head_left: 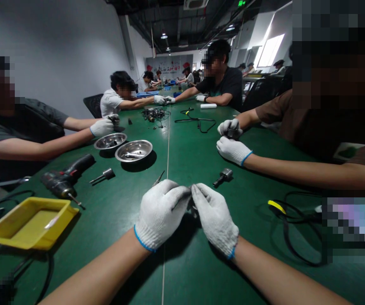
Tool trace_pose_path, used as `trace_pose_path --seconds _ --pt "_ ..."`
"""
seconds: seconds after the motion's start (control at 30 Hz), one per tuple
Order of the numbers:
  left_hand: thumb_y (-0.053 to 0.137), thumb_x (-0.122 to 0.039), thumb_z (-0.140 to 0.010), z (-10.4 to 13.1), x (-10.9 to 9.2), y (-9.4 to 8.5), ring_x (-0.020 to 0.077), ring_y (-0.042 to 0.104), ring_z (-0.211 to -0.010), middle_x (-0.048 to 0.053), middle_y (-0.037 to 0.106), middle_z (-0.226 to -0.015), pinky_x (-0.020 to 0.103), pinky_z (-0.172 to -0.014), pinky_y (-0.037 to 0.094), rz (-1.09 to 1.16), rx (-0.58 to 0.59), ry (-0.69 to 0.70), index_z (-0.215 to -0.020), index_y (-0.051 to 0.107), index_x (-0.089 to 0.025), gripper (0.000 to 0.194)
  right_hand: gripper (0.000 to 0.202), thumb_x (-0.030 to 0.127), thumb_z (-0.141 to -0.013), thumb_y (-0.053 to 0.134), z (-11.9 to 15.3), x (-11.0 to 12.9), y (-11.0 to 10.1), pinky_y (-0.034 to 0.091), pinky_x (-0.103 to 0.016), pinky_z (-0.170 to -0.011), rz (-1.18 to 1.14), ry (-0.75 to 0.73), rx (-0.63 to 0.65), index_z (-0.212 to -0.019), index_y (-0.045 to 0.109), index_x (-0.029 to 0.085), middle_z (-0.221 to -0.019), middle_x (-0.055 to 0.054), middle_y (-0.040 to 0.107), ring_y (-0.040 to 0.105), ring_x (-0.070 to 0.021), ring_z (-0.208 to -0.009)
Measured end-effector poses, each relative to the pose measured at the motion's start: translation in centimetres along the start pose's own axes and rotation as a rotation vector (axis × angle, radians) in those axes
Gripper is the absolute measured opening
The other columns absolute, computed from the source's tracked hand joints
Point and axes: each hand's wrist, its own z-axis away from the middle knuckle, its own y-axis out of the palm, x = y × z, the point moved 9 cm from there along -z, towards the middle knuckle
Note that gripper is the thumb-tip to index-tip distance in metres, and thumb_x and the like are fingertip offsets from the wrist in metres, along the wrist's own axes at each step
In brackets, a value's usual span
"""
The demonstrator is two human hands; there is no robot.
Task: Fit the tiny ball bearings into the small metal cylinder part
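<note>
My left hand (163, 212), in a white knitted glove with a blue cuff, is closed just above the green table (122, 262). My right hand (216, 216), gloved the same way, meets it fingertip to fingertip. Between and below the fingers shows a small dark part (193, 207), mostly hidden by the gloves. Both hands are pinched around it, and its shape is unclear. A thin pointed tool (158, 178) lies just beyond my left hand. Past my right hand rests a grey metal cylinder with a shaft (223, 176).
On the left are a yellow tray (26, 224), a power drill (64, 178), a metal tool bit (104, 174) and two steel bowls (134, 151) (110, 142). A black cable (287, 228) lies right. Gloved co-workers sit along both sides; a tangled wire pile (153, 114) is farther back.
</note>
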Motion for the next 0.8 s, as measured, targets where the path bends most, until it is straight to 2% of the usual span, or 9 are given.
trace_pose_path --seconds 0.2,0.33,0.5,0.63,0.7,0.8 --pt "0.060 -0.022 -0.105 0.0 0.1 -0.1 0.0154 0.071 -0.070 0.004 0.074 -0.082 0.025 -0.064 0.056 -0.016 -0.014 0.015 -0.096 0.078 -0.017 0.021 0.053 0.066 -0.093 0.065 0.1 0.1 -0.1 0.036 -0.025 -0.052 0.003 -0.010 0.008 -0.067 0.050 0.022 -0.063 0.005 0.045 0.040 -0.0120 -0.059" --pt "0.062 -0.020 -0.104 0.1 0.1 -0.5 0.0151 0.070 -0.070 0.004 0.073 -0.082 0.025 -0.065 0.056 -0.013 -0.023 0.004 -0.097 0.077 -0.018 0.017 0.048 0.061 -0.092 0.068 0.2 0.4 0.1 0.038 -0.024 -0.051 -0.011 -0.014 0.024 -0.069 0.056 0.021 -0.063 0.003 0.051 0.044 -0.0119 -0.057" --pt "0.070 -0.020 -0.098 0.3 0.7 -0.4 0.0138 0.070 -0.072 0.004 0.072 -0.087 0.023 -0.066 0.058 0.121 -0.029 -0.117 -0.100 0.074 -0.016 0.006 0.040 0.056 -0.094 0.067 0.2 0.8 -0.3 0.047 -0.024 -0.053 -0.017 -0.036 -0.025 -0.081 0.070 0.018 -0.068 -0.001 0.063 0.055 -0.0146 -0.060" --pt "0.072 -0.018 -0.096 0.6 0.8 0.0 0.0134 0.070 -0.073 0.003 0.071 -0.087 0.023 -0.067 0.058 0.188 -0.023 -0.182 -0.102 0.075 -0.016 0.006 0.036 0.051 -0.097 0.065 0.3 1.2 -0.1 0.056 -0.027 -0.066 -0.020 -0.086 -0.008 -0.084 0.074 0.019 -0.074 -0.003 0.068 0.060 -0.0156 -0.066" --pt "0.072 -0.016 -0.096 0.7 1.0 0.0 0.0131 0.071 -0.074 0.003 0.072 -0.088 0.022 -0.069 0.058 0.219 -0.031 -0.214 -0.102 0.076 -0.017 0.007 0.035 0.049 -0.098 0.064 0.3 1.4 0.0 0.053 -0.025 -0.063 -0.019 -0.106 0.009 -0.084 0.074 0.019 -0.072 -0.001 0.065 0.056 -0.0141 -0.063" --pt "0.073 -0.014 -0.095 0.7 1.2 0.0 0.0127 0.072 -0.075 0.003 0.073 -0.088 0.022 -0.071 0.059 0.237 -0.039 -0.238 -0.101 0.077 -0.017 0.007 0.036 0.049 -0.100 0.062 0.4 1.6 0.3 0.040 -0.023 -0.048 -0.013 -0.113 0.030 -0.084 0.073 0.019 -0.064 0.002 0.055 0.044 -0.0117 -0.054"
